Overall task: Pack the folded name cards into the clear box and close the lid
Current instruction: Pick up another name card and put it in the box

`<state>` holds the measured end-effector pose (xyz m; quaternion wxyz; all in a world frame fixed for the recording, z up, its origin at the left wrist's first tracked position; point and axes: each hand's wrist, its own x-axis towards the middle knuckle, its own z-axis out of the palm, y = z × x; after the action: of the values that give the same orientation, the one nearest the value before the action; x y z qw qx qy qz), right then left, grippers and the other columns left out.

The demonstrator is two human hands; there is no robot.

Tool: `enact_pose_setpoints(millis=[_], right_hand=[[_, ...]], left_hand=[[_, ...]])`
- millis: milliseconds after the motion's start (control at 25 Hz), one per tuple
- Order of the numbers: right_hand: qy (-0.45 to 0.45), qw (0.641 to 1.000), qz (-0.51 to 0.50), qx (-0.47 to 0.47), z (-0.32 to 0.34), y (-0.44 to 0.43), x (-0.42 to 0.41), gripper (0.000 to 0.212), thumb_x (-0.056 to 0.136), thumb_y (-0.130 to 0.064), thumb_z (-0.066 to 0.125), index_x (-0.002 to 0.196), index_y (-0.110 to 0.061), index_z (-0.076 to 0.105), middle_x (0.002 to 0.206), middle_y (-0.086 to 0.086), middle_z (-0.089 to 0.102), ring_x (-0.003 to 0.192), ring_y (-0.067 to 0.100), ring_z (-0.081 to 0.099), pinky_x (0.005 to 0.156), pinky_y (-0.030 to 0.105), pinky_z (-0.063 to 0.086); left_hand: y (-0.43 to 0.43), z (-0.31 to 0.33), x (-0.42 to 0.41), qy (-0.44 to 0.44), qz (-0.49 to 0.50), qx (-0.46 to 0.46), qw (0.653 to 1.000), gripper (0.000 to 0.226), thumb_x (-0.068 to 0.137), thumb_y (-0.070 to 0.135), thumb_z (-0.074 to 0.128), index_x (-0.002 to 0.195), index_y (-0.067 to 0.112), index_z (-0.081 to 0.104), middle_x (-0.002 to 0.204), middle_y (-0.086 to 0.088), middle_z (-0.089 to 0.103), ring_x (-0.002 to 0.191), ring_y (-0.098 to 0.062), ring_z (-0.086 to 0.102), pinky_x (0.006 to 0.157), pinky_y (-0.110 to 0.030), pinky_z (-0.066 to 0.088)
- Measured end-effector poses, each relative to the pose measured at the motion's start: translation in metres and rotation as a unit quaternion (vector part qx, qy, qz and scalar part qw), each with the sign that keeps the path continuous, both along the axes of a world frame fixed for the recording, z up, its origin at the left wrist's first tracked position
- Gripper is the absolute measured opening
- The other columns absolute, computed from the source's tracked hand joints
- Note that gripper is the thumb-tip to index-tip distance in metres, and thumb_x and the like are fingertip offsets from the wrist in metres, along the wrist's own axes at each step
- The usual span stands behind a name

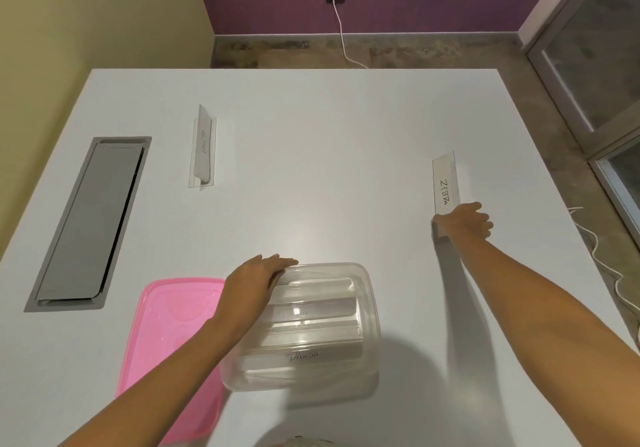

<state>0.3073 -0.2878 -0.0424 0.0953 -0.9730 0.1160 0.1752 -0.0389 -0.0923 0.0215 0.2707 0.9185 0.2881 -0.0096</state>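
The clear box [367, 325] stands open near the front of the white table, with several folded name cards lying in it; one reads "PANDA". My left hand [252, 280] rests on the box's far left rim and steadies it. The pink lid [166, 336] lies flat on the table just left of the box, partly under my left forearm. At the right, a folded card marked "ZEBRA" [445, 180] stands on the table, and my right hand [464, 220] grips its near end. Another folded name card [203, 149] lies at the far left.
A grey cable hatch [90, 225] is set into the white table [311, 169] at the left. A white cable [602, 259] hangs past the table's right edge. Beyond the far edge are the floor and a purple wall with a socket.
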Motion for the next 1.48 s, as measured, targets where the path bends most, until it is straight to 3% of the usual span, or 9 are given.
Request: enact_pose_setpoints(millis=[120,240,360,440,600,760,920,1120,1480], right_hand=[[0.054,0.999,0.002,-0.003,0.009,-0.001,0.007,0.079,0.063,-0.035,0.080,0.122,0.000,0.041,0.120,0.017,0.049,0.114,0.036,0.047,0.082,0.037,0.039],[0.079,0.996,0.021,0.023,0.014,-0.006,0.008,0.070,0.067,-0.033,0.080,0.119,0.001,0.049,0.114,0.015,0.055,0.109,0.035,0.054,0.083,0.035,0.045],[0.112,0.987,0.006,0.112,0.022,-0.015,0.001,0.051,0.064,-0.029,0.086,0.092,0.002,0.057,0.081,0.014,0.060,0.074,0.028,0.058,0.066,0.033,0.047],[0.125,0.982,-0.004,0.143,0.031,-0.019,-0.009,0.048,0.062,-0.026,0.089,0.083,0.001,0.055,0.070,0.011,0.055,0.066,0.026,0.055,0.063,0.033,0.047],[0.091,0.976,0.062,0.188,0.056,-0.023,-0.049,0.065,0.063,-0.026,0.088,0.115,-0.003,0.056,0.105,0.014,0.065,0.090,0.030,0.063,0.080,0.035,0.052],[0.038,0.945,0.144,0.291,0.090,-0.016,-0.111,0.067,0.060,-0.023,0.089,0.118,-0.014,0.057,0.110,0.003,0.061,0.089,0.022,0.061,0.078,0.035,0.053],[-0.081,0.897,0.351,0.258,0.117,-0.010,-0.194,0.066,0.063,-0.031,0.084,0.121,-0.026,0.053,0.115,-0.005,0.055,0.100,0.014,0.057,0.082,0.031,0.049],[-0.046,0.825,0.536,0.176,0.110,-0.008,-0.260,0.065,0.070,-0.029,0.076,0.128,-0.030,0.046,0.125,-0.008,0.050,0.116,0.014,0.049,0.082,0.032,0.049],[0.009,0.802,0.595,0.062,0.077,0.004,-0.281,0.063,0.075,-0.009,0.067,0.131,-0.023,0.043,0.128,-0.001,0.048,0.117,0.021,0.048,0.075,0.031,0.043]], left_hand=[[0.001,-0.003,0.002,0.031,-0.001,-0.006,1.000,0.032,0.099,0.022,0.044,0.120,0.037,0.063,0.128,0.001,0.065,0.131,-0.030,0.048,0.090,-0.038,0.048],[0.003,-0.006,0.003,0.043,0.000,-0.014,0.999,0.035,0.100,0.019,0.042,0.122,0.037,0.062,0.128,0.001,0.065,0.135,-0.031,0.043,0.094,-0.039,0.046],[0.003,-0.006,0.003,0.040,-0.012,-0.026,0.999,0.034,0.099,0.018,0.043,0.123,0.034,0.061,0.114,-0.001,0.070,0.127,-0.029,0.051,0.105,-0.039,0.042],[0.004,-0.002,0.001,0.021,-0.010,-0.030,0.999,0.030,0.097,0.021,0.048,0.123,0.029,0.061,0.120,-0.002,0.068,0.131,-0.024,0.048,0.112,-0.037,0.033],[0.011,0.013,-0.018,-0.064,0.056,-0.024,0.996,0.028,0.092,0.023,0.058,0.119,0.022,0.065,0.125,-0.003,0.065,0.135,-0.021,0.043,0.115,-0.038,0.026],[0.014,0.021,-0.045,-0.107,0.144,-0.051,0.982,0.026,0.093,0.017,0.056,0.118,0.018,0.065,0.125,-0.004,0.065,0.124,-0.023,0.054,0.104,-0.032,0.037],[0.007,0.017,-0.074,-0.075,0.215,-0.114,0.967,0.032,0.098,0.018,0.045,0.128,0.018,0.057,0.128,-0.009,0.062,0.120,-0.026,0.055,0.101,-0.035,0.039],[-0.005,0.013,-0.090,-0.056,0.242,-0.212,0.945,0.038,0.098,0.022,0.043,0.136,0.025,0.049,0.132,-0.005,0.060,0.116,-0.027,0.058,0.100,-0.043,0.047],[-0.009,0.015,-0.098,-0.064,0.256,-0.251,0.931,0.040,0.098,0.027,0.044,0.139,0.026,0.045,0.129,-0.009,0.062,0.120,-0.029,0.056,0.101,-0.050,0.046]])
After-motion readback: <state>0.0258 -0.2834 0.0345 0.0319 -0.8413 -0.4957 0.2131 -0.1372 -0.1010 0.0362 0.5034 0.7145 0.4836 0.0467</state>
